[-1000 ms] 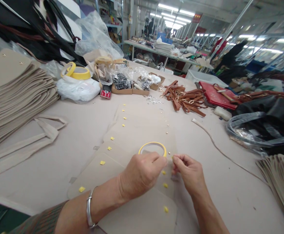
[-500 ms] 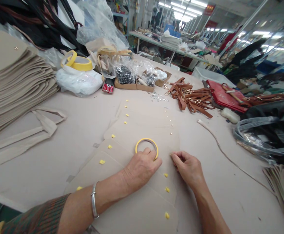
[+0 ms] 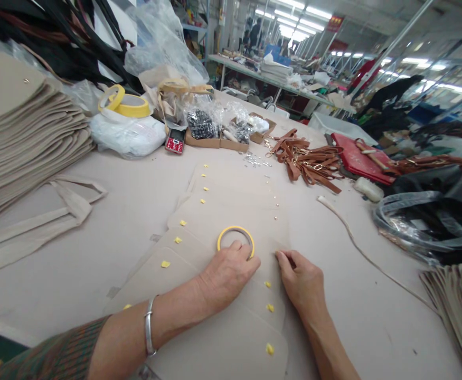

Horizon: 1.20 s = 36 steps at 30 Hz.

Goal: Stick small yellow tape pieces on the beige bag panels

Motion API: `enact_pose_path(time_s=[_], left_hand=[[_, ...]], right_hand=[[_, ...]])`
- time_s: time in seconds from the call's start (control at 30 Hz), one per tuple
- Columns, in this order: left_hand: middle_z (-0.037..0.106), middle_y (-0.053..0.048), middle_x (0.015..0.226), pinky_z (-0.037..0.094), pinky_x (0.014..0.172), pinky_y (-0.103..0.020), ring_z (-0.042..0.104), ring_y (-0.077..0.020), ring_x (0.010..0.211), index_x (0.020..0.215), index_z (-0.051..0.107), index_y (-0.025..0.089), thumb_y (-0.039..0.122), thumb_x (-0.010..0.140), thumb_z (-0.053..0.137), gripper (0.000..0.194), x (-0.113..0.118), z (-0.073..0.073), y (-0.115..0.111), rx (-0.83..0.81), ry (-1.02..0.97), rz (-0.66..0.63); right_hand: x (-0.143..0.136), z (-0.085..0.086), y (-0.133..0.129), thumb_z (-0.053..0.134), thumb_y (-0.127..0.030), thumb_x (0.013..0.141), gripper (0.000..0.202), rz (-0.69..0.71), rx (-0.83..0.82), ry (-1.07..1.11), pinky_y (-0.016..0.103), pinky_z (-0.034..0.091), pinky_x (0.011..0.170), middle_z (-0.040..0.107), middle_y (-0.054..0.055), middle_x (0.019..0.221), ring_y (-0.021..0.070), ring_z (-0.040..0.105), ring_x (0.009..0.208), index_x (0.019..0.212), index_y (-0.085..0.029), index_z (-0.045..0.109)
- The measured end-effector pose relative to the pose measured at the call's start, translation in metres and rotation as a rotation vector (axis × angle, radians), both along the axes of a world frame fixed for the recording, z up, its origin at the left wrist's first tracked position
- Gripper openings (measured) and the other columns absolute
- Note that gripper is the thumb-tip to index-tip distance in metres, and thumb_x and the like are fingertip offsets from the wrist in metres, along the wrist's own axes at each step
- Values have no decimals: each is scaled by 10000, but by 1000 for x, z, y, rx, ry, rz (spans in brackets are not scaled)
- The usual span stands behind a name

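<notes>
Beige panels (image 3: 234,206) are laid overlapping in a row on the tabletop (image 3: 353,306), in front of and between the two hands. Relative to the earlier frame, the tape roll (image 3: 235,228) and the left hand (image 3: 228,272) have been shifted leftward, away from the right edge of the panels; the gap to the right hand (image 3: 304,279) has been widened. The roll is gripped by the left fingers. The right fingers are closed in a pinch at the right edge of the panels; whether anything is held between them cannot be told. A gold stud seen earlier beside the right fingertips can no longer be made out; two nearer gold studs (image 3: 275,218) are seen beyond them.

The lowest left of the yellow tape pieces (image 3: 165,264) is now partly covered by the left forearm (image 3: 179,316), as is part of the nearest panel. The near end of the row is cut off by the lower frame edge. The beige stacks (image 3: 28,132) at both sides are also cropped. The farthest studs are too small to be resolved.

Long axis of the row: near to far, with the far end pointed toward the cardboard boxes (image 3: 203,142).
</notes>
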<state>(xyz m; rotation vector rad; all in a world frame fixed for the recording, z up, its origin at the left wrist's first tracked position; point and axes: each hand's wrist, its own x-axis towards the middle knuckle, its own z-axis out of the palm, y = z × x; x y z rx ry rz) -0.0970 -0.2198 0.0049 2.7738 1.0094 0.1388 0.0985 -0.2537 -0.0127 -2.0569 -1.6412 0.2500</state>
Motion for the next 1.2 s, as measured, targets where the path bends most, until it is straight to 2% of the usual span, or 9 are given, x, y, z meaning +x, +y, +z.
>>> enact_pose_path(time_s=[0.13,0.33,0.43,0.63,0.73,0.8,0.9,1.0,1.2], left_hand=[[571,-55,922,487,669,-326,520,-227,846,922,526,183,104,911,463,101,-4,5,12,21,-20,-18],[600,-90,957,475,758,-357,527,-246,922,997,532,147,99,922,417,145,-4,11,63,155,34,68],[602,-96,985,477,769,-362,531,-249,932,987,538,142,69,894,428,161,-5,11,75,163,46,66],[625,-60,867,495,693,-333,566,-225,825,942,540,165,40,864,425,187,-26,14,53,65,30,2],[641,-48,864,508,721,-317,596,-198,816,978,549,176,92,911,409,177,-35,16,37,19,-123,-19],[660,-50,919,519,765,-304,625,-181,857,1073,539,184,153,951,393,193,-37,19,27,-17,-301,-14],[676,-59,1010,534,814,-298,650,-170,922,1285,434,199,205,973,385,315,-33,25,16,-82,-495,-10],[683,-68,1002,551,799,-312,663,-177,908,1403,286,192,210,978,368,434,-28,28,7,-88,-527,-6],[680,-83,981,550,710,-322,669,-203,839,1349,297,169,219,986,342,369,-19,22,-3,-27,-487,-19]], right_hand=[[-4,-1,10,490,-372,869,266,-4,-37,-85,292,418,642,723,40,748,203,656,668,791,-216,691],[2,-3,11,467,-375,890,253,114,-30,-5,294,427,689,706,30,807,195,645,731,834,-219,658],[5,-1,8,469,-368,897,235,144,-49,38,293,434,693,698,21,811,187,640,739,844,-225,648],[10,12,-4,474,-316,898,200,262,-200,57,307,460,718,711,14,863,189,656,784,907,-235,657],[13,19,-8,522,-318,875,172,289,-282,79,302,471,650,711,6,779,189,655,704,890,-241,676],[12,25,-10,557,-333,862,171,268,-193,141,292,485,630,711,12,772,180,654,681,916,-232,684],[-2,36,-12,577,-320,871,186,273,64,288,264,512,656,714,29,849,157,659,716,990,-216,674],[-21,47,-13,566,-230,886,173,407,248,307,245,511,665,698,29,876,137,642,733,1038,-218,647],[-39,48,-10,518,-73,875,196,596,433,136,249,513,759,682,53,904,142,633,857,1004,-186,613]])
